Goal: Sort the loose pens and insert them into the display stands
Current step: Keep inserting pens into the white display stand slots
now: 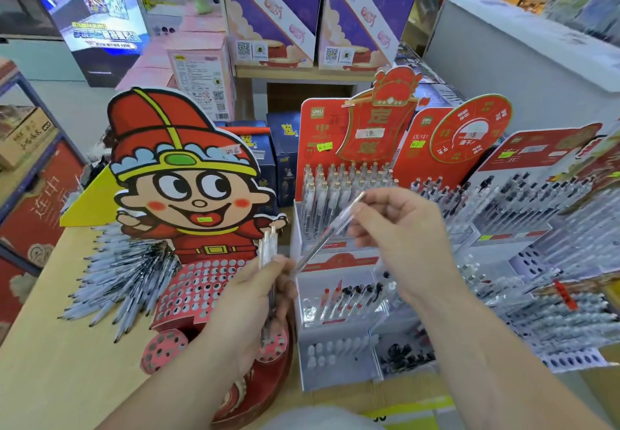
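- A person's left hand (251, 302), at 7 o'clock in the view, grips a bunch of pens (268, 246) upright, fingers curled round the barrels.
- The right hand (399, 231), at 4 o'clock, pinches a single pen (327, 233) between thumb and fingertips. The pen slants from 7 o'clock up to 1 o'clock, its lower end near the left thumb.
- Behind it, at 12 o'clock, a red stand (322, 134) holds rows of upright pens.
- A cartoon stand (188, 194) with a holed panel stands at 9 o'clock.
- Loose pens (124, 275) lie heaped on the table (67, 379) at 8 o'clock.
- More stands (523, 201) fill 3 o'clock.
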Motion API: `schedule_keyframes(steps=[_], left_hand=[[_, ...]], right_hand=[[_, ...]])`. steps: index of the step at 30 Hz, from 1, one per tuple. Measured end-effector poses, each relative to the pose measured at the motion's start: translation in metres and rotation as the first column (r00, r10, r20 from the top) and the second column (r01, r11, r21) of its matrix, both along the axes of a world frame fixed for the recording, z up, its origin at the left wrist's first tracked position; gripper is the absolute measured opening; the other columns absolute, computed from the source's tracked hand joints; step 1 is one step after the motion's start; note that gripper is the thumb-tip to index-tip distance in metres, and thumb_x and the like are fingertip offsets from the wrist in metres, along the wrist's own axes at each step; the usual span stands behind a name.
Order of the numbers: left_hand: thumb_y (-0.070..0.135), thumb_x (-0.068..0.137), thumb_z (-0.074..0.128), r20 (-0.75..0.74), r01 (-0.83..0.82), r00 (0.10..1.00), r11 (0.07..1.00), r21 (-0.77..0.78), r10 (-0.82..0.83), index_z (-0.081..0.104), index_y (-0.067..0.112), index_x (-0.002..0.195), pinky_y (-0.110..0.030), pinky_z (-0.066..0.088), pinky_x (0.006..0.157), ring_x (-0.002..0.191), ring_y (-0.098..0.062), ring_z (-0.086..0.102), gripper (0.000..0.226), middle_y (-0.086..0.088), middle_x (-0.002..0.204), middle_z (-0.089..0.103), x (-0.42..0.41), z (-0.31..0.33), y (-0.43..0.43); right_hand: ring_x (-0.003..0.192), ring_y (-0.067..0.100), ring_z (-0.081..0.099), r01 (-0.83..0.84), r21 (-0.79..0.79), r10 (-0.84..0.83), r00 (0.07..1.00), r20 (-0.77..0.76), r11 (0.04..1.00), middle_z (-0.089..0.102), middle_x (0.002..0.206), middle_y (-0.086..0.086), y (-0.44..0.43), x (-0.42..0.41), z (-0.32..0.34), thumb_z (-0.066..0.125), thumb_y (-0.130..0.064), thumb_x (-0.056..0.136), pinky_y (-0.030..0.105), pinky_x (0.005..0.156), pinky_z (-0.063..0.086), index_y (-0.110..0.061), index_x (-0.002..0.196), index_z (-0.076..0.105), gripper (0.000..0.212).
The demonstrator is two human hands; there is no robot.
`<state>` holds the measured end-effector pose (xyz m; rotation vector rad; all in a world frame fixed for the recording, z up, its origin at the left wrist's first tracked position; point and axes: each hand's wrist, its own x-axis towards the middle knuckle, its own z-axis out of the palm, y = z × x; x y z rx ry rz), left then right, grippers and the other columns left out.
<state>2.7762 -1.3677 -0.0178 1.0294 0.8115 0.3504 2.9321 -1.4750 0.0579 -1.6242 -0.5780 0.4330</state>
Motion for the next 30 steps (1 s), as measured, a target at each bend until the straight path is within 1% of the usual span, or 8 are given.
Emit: schedule_keyframes(steps=[5,8,11,16,20,24,27,30], left_hand=[[0.039,0.104,0.048,-0.033,-0.047,0.998,0.992,-0.117,0.044,0.064,0.004,0.108,-0.029,0.027,0.047,0.044,-0.018,0.039,0.038,-0.008,0.063,0.054,-0.008,-0.003,0.010],[0.043,0.103,0.048,-0.004,-0.045,0.999,0.988,-0.148,0.045,0.065,0.005,0.109,-0.029,0.029,0.048,0.046,-0.019,0.040,0.042,-0.008,0.064,0.053,-0.012,-0.004,0.015],[0.042,0.103,0.045,0.018,-0.030,0.999,0.989,-0.146,0.033,0.065,0.006,0.110,-0.029,0.029,0.047,0.047,-0.018,0.039,0.042,-0.008,0.065,0.051,-0.017,-0.003,0.018],[0.037,0.104,0.042,0.018,-0.009,1.000,0.989,-0.146,0.012,0.063,0.005,0.114,-0.029,0.030,0.048,0.049,-0.017,0.040,0.039,-0.007,0.065,0.052,-0.024,-0.002,0.023],[0.038,0.104,0.042,0.007,0.012,1.000,0.991,-0.130,-0.011,0.064,0.006,0.115,-0.030,0.030,0.048,0.050,-0.018,0.040,0.040,-0.008,0.068,0.053,-0.030,-0.002,0.027],[0.037,0.104,0.043,0.024,0.018,1.000,0.990,-0.137,-0.015,0.064,0.007,0.114,-0.030,0.029,0.049,0.050,-0.019,0.038,0.039,-0.009,0.068,0.052,-0.032,0.002,0.028],[0.037,0.104,0.041,0.037,0.028,0.999,0.989,-0.145,-0.023,0.064,0.006,0.114,-0.030,0.028,0.051,0.050,-0.018,0.037,0.039,-0.008,0.066,0.049,-0.032,0.005,0.028],[0.036,0.104,0.041,0.039,0.038,0.999,0.988,-0.149,-0.032,0.063,0.005,0.114,-0.029,0.027,0.051,0.050,-0.018,0.036,0.039,-0.007,0.065,0.048,-0.033,0.005,0.029]], right_hand=[[0.074,0.022,0.069,0.163,0.015,-0.157,0.917,0.367,0.986,0.070,0.078,-0.001,0.007,0.002,0.003,0.071,-0.015,0.090,0.042,0.068,0.060,-0.020,0.095,0.069,0.007],[0.070,0.010,0.064,0.187,-0.002,-0.162,0.856,0.491,0.982,0.067,0.077,-0.009,0.016,-0.003,0.001,0.073,-0.017,0.089,0.034,0.067,0.057,-0.024,0.094,0.067,0.010],[0.068,0.006,0.059,0.172,-0.030,-0.124,0.810,0.573,0.985,0.062,0.075,-0.016,0.026,-0.010,-0.006,0.072,-0.016,0.090,0.027,0.065,0.055,-0.021,0.094,0.069,0.008],[0.066,0.006,0.058,0.189,-0.021,-0.129,0.744,0.656,0.982,0.059,0.071,-0.018,0.036,-0.016,-0.009,0.072,-0.015,0.089,0.017,0.061,0.051,-0.017,0.095,0.070,0.006],[0.063,0.002,0.056,0.199,-0.024,-0.133,0.735,0.665,0.980,0.058,0.070,-0.020,0.038,-0.018,-0.008,0.073,-0.013,0.086,0.010,0.062,0.047,-0.016,0.094,0.071,0.008],[0.061,0.002,0.055,0.229,-0.021,-0.158,0.735,0.660,0.973,0.058,0.069,-0.018,0.033,-0.016,-0.008,0.073,-0.012,0.086,0.010,0.060,0.046,-0.016,0.092,0.071,0.007],[0.063,0.005,0.057,0.231,-0.039,-0.150,0.740,0.655,0.972,0.061,0.071,-0.015,0.026,-0.017,-0.008,0.073,-0.014,0.087,0.015,0.061,0.049,-0.017,0.093,0.072,0.007],[0.065,0.004,0.057,0.242,-0.049,-0.152,0.743,0.652,0.969,0.061,0.071,-0.015,0.021,-0.019,-0.011,0.073,-0.014,0.087,0.014,0.061,0.049,-0.017,0.094,0.072,0.007]])
